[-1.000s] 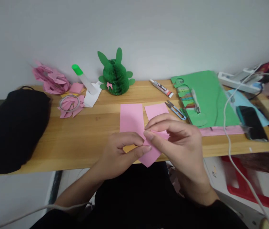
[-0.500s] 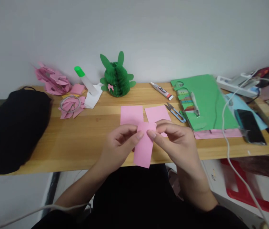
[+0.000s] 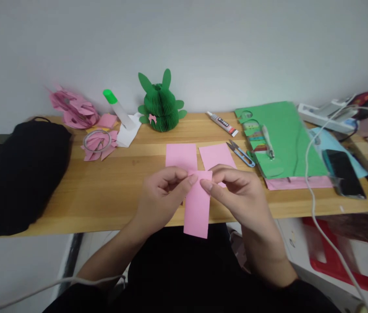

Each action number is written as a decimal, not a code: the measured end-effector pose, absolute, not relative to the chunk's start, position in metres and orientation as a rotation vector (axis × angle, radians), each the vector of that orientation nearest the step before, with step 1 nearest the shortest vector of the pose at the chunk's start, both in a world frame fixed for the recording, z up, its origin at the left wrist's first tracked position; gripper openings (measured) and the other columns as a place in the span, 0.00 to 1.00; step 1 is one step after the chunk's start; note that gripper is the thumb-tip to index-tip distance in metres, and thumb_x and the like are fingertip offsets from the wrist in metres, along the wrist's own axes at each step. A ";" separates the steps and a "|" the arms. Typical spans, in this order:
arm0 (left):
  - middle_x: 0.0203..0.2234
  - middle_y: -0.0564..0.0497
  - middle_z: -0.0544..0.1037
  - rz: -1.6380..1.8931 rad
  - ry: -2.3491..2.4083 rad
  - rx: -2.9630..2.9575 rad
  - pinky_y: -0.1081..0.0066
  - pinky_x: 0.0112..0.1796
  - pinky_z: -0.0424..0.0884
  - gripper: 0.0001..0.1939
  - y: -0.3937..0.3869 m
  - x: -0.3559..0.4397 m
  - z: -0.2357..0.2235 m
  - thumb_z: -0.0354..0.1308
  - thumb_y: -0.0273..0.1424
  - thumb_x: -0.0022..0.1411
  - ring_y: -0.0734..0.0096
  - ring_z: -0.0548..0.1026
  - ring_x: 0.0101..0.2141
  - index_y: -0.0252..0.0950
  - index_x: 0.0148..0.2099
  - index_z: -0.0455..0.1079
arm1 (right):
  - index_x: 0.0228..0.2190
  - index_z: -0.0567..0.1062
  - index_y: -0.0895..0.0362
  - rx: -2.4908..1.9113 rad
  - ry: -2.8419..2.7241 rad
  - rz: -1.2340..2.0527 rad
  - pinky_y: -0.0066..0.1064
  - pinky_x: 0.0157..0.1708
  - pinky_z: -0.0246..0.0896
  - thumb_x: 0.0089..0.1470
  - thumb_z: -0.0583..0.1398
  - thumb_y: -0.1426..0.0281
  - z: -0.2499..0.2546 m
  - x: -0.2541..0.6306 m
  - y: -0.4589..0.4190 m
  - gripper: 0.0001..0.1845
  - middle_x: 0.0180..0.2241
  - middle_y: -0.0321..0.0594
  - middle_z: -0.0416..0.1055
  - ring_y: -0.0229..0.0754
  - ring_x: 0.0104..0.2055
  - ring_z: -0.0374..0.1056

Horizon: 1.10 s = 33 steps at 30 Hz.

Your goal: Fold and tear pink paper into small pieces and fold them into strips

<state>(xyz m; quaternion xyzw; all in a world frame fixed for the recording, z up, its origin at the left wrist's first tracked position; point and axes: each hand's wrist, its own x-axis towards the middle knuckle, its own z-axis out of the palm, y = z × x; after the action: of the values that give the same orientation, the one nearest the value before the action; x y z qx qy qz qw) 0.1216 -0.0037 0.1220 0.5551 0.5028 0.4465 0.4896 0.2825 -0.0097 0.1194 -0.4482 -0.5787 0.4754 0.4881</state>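
Note:
Between my two hands hangs a narrow strip of pink paper [image 3: 197, 213], its lower end over the table's front edge. My left hand [image 3: 167, 195] pinches its upper left side between thumb and fingers. My right hand [image 3: 237, 189] pinches the upper right side in the same way. Just beyond them lie two pink paper sheets, a left sheet [image 3: 181, 155] and a slightly turned right sheet [image 3: 217, 156], both partly covered by my hands. Blue-handled thread snips [image 3: 240, 153] rest to the right of these sheets.
At the back stands a green honeycomb-paper rabbit [image 3: 161, 106]. Left are a glue stick [image 3: 120, 111], a tape roll [image 3: 97, 141], crumpled pink paper [image 3: 76, 111] and a black bag [image 3: 21, 174]. Right are a glue tube [image 3: 222, 124], green card [image 3: 284, 139], a phone [image 3: 343, 174] and a white cable [image 3: 312, 204].
The strip's lower end has swung down and slightly right, and its top edge sits a little lower. Both hands keep their pinch almost in place.

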 end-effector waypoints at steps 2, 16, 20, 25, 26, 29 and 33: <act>0.15 0.57 0.67 1.091 1.220 1.339 0.78 0.18 0.66 0.12 -0.004 0.121 0.121 0.59 0.33 0.55 0.79 0.66 0.17 0.36 0.22 0.66 | 0.19 0.72 0.56 -1.087 -1.416 1.167 0.30 0.30 0.60 0.49 0.64 0.72 0.120 0.283 -0.009 0.10 0.22 0.33 0.67 0.35 0.27 0.64; 0.19 0.57 0.75 1.258 1.197 1.311 0.76 0.21 0.71 0.06 -0.003 0.121 0.110 0.60 0.29 0.55 0.77 0.71 0.21 0.38 0.25 0.73 | 0.20 0.72 0.56 -1.017 -1.395 1.234 0.29 0.31 0.59 0.49 0.64 0.75 0.120 0.280 -0.009 0.09 0.24 0.32 0.67 0.34 0.28 0.64; 0.16 0.58 0.71 1.252 1.127 1.180 0.79 0.20 0.68 0.09 0.005 0.122 0.104 0.59 0.30 0.57 0.80 0.68 0.18 0.38 0.25 0.72 | 0.18 0.71 0.57 -1.043 -1.298 1.327 0.29 0.27 0.55 0.49 0.64 0.72 0.113 0.279 -0.001 0.12 0.21 0.32 0.65 0.33 0.25 0.61; 0.15 0.58 0.70 0.923 1.008 1.084 0.80 0.17 0.67 0.11 0.011 0.116 0.101 0.63 0.36 0.54 0.81 0.68 0.16 0.35 0.25 0.71 | 0.14 0.70 0.57 -1.062 -1.113 1.418 0.26 0.23 0.52 0.44 0.66 0.70 0.104 0.279 0.013 0.14 0.16 0.28 0.61 0.30 0.20 0.55; 0.14 0.58 0.70 0.837 0.984 1.078 0.80 0.16 0.67 0.12 0.011 0.114 0.102 0.64 0.36 0.52 0.81 0.68 0.15 0.34 0.23 0.70 | 0.14 0.70 0.57 -1.081 -1.094 1.412 0.26 0.22 0.52 0.43 0.67 0.69 0.103 0.279 0.016 0.14 0.15 0.28 0.61 0.30 0.20 0.54; 0.12 0.57 0.70 0.675 0.944 1.051 0.80 0.16 0.67 0.14 0.009 0.109 0.105 0.65 0.36 0.50 0.80 0.69 0.13 0.33 0.21 0.68 | 0.13 0.69 0.58 -1.136 -1.093 1.388 0.25 0.22 0.53 0.40 0.68 0.66 0.103 0.280 0.023 0.16 0.15 0.29 0.61 0.29 0.20 0.55; 0.13 0.56 0.73 0.717 0.962 1.042 0.81 0.17 0.68 0.12 0.008 0.106 0.107 0.65 0.35 0.51 0.79 0.72 0.14 0.32 0.23 0.70 | 0.15 0.70 0.59 -1.172 -1.211 1.390 0.25 0.23 0.52 0.44 0.67 0.62 0.107 0.284 0.023 0.18 0.16 0.31 0.64 0.30 0.21 0.57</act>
<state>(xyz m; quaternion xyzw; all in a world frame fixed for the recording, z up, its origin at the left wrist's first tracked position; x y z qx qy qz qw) 0.1059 0.0084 0.1072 0.4678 0.4319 0.3219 0.7007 0.2837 0.0227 0.1069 -0.4761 -0.4920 0.5650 0.4604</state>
